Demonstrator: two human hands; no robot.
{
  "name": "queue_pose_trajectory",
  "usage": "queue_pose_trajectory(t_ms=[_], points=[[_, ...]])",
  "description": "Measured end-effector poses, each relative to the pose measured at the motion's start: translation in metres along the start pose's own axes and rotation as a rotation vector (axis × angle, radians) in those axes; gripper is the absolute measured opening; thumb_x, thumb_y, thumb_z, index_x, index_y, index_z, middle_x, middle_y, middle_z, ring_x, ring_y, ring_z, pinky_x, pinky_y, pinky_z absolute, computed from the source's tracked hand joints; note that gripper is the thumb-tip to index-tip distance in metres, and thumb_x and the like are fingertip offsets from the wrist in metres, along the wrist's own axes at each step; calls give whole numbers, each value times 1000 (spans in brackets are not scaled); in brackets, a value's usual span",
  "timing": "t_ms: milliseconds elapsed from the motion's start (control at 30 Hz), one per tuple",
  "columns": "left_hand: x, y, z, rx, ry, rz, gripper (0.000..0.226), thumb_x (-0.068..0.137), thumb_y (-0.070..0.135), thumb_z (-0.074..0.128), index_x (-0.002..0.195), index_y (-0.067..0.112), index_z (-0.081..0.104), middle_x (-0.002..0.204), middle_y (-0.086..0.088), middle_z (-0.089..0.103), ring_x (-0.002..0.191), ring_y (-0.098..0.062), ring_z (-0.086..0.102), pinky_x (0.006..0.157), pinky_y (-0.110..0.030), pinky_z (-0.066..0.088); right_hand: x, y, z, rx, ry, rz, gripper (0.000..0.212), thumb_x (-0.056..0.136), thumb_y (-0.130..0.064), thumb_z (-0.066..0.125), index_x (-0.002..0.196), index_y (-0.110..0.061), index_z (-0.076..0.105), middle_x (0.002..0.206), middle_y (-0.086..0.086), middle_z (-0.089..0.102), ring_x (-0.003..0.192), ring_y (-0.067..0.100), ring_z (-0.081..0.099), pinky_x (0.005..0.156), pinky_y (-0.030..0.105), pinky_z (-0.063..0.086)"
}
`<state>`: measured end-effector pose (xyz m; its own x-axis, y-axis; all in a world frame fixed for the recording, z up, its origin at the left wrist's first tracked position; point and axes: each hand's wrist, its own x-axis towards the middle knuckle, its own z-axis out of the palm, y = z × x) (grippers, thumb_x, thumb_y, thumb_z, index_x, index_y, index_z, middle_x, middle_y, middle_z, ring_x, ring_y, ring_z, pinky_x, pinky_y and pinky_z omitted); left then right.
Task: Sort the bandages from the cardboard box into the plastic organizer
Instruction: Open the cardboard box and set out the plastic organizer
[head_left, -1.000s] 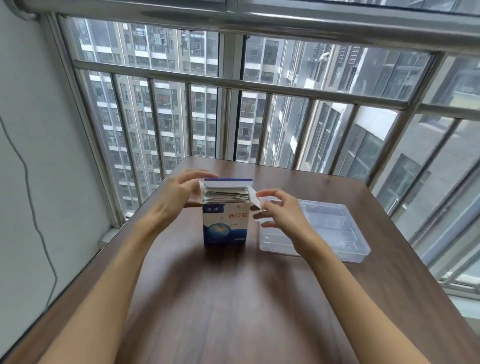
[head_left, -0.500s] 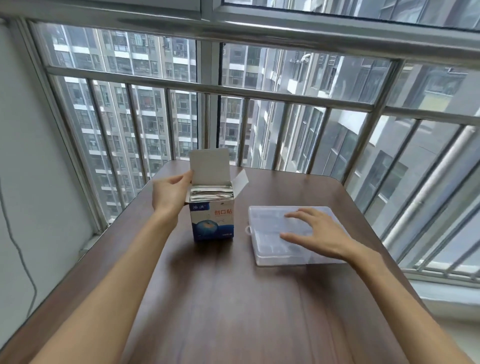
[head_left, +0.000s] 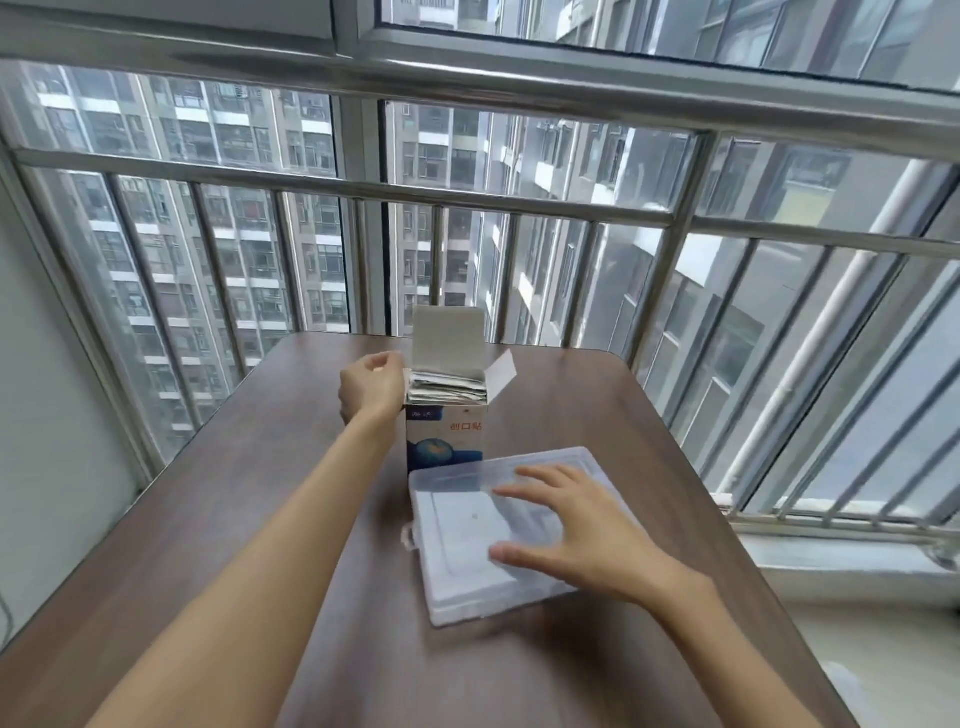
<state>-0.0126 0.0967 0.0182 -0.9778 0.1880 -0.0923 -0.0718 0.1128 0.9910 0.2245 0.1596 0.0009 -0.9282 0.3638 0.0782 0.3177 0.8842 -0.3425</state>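
Left hand (head_left: 370, 388) is at the left side of the cardboard box (head_left: 445, 436); its fingers go behind the box edge and are hidden, so can't tell if it grips the box or just rests against it. Box stands upright on the wooden table (head_left: 218, 545), top flaps up, bandages (head_left: 445, 391) packed inside showing only their top edges; print on the box front is too blurred to read. Box bottom is cut off by the plastic organizer (head_left: 467, 551), which lies flat just in front of the box, lid closed, so compartments can't be made out through the cloudy plastic. Right hand (head_left: 576, 530) lies on the organizer lid, fingers straight and spread, flat on it, holding nothing. Window bars (head_left: 519, 208) behind the box.
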Motion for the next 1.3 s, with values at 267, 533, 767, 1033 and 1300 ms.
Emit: queue_pose_trajectory(t_ms=[267, 533, 767, 1033, 1300], points=[[-58, -34, -62, 16, 51, 701, 32, 84, 48, 60, 107, 28, 52, 108, 4, 59, 97, -12, 57, 81, -31, 48, 7, -18, 27, 145, 299, -70, 53, 73, -72, 52, 108, -35, 68, 122, -13, 57, 119, 4, 44, 106, 30, 30], [-75, -84, -84, 366, -499, 844, 32, 78, 59, 53, 92, 38, 72, 104, 26, 65, 106, 5, 54, 93, -21, 43, -28, 10, 13, 491, 694, 344, 32, 86, -36, 65, 58, -22, 60, 53, -8, 57, 52, 4, 49, 59, 29, 41], [-91, -86, -94, 497, -257, 1277, 28, 86, 45, 60, 82, 23, 76, 89, 12, 70, 82, -8, 63, 66, -29, 53, -57, -5, 28, 695, 443, 562, 45, 91, -35, 60, 54, -10, 63, 44, 2, 57, 36, 8, 46, 43, 17, 37], [-110, -80, -95, 779, -359, 1396, 41, 71, 65, 66, 91, 31, 74, 92, 16, 69, 79, -8, 65, 58, -20, 44, -59, -17, 16, 992, 121, 750, 46, 96, -44, 46, 93, -1, 64, 59, 15, 66, 40, 13, 60, 40, 15, 46], [-138, -59, -81, 1222, -361, 1435, 38, 41, 37, 88, 56, 17, 60, 53, 3, 57, 40, -18, 56, 36, -19, 33, -49, -12, 8, 1262, 15, 789, 38, 96, -40, 48, 93, -4, 57, 50, 3, 64, 38, 6, 58, 38, 14, 45]])
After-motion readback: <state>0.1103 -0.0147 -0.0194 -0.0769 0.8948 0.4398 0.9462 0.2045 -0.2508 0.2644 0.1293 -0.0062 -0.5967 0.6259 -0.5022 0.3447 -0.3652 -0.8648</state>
